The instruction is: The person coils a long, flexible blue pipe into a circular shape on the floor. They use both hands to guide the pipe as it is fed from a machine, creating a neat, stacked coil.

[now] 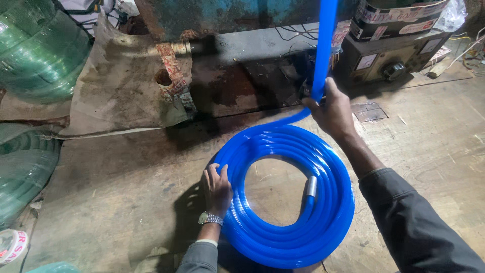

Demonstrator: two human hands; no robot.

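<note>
A bright blue hose lies wound in a flat coil on the brown floor. My left hand rests flat on the coil's left side, a wristwatch on that wrist. My right hand is closed around the free length of blue hose, which rises from the coil's far edge up out of the top of the view. A grey metal sleeve sits on the hose end inside the coil's right side.
Green hose coils are stacked at the left. A dirty sack leans against a rusty teal machine base. A boxy electrical unit with a knob stands at the back right. A tape roll lies bottom left.
</note>
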